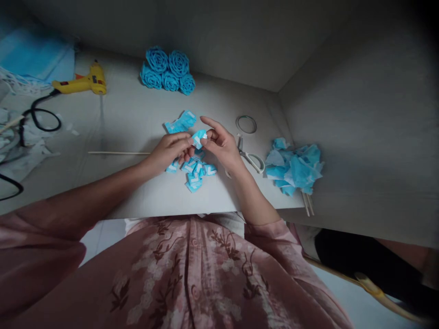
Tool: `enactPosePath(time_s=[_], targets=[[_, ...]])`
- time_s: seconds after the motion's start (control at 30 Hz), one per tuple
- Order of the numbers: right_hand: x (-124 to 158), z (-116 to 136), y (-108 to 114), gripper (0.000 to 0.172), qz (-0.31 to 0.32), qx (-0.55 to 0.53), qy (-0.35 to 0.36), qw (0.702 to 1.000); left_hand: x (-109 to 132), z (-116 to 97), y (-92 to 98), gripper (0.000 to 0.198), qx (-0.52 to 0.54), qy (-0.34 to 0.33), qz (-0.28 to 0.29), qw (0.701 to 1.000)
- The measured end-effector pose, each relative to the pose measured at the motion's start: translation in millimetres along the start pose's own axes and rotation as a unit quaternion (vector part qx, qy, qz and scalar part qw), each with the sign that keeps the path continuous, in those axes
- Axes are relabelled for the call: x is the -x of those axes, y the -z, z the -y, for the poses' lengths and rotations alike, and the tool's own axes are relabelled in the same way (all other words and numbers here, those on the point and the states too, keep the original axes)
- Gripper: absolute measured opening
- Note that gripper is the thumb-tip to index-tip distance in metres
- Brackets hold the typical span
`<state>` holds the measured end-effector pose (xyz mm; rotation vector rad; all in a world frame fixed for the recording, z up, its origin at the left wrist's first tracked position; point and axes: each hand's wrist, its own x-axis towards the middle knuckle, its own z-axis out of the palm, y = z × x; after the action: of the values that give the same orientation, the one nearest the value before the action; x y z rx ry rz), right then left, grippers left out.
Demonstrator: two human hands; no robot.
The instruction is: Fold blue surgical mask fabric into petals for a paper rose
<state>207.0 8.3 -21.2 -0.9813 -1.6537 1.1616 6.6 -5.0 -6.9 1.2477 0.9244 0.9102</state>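
My left hand [171, 148] and my right hand [219, 144] meet over the middle of the white table [137, 119], both pinching one small folded blue piece [199, 137] between their fingertips. Right under the hands lies a small heap of several similar folded blue pieces [195, 173]. A few more blue pieces [180, 122] lie just beyond the hands. A thin wooden stick [118, 153] lies flat to the left of my left hand.
Several finished blue roses [168, 71] sit at the back. A yellow glue gun [84, 82] with a black cord lies far left. Scissors [250, 157] and a ring [246, 124] lie at the right, next to a pile of blue scraps [295, 167] on sticks.
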Motion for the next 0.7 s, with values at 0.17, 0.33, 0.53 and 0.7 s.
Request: enactPosePath(time_s=[0.17, 0.33, 0.53, 0.7], targets=[[0, -2, -2, 0.069, -0.006, -0.019, -0.003, 1.0, 0, 1, 0.4, 0.019, -0.024, 0.003, -0.004, 1.0], [0, 2, 0, 0.061, -0.017, -0.062, -0.033, 0.997, 1, 0, -0.1, 0.013, -0.035, 0.013, -0.018, 0.999], [-4, -4, 3, 0.062, -0.021, -0.056, -0.03, 0.998, 1, 0, 1.0, 0.017, -0.057, 0.022, 0.012, 0.998], [-10, -12, 9, 0.06, -0.063, -0.084, -0.029, 0.994, 1, 0, 2.1, 0.015, -0.047, 0.013, -0.001, 0.999]])
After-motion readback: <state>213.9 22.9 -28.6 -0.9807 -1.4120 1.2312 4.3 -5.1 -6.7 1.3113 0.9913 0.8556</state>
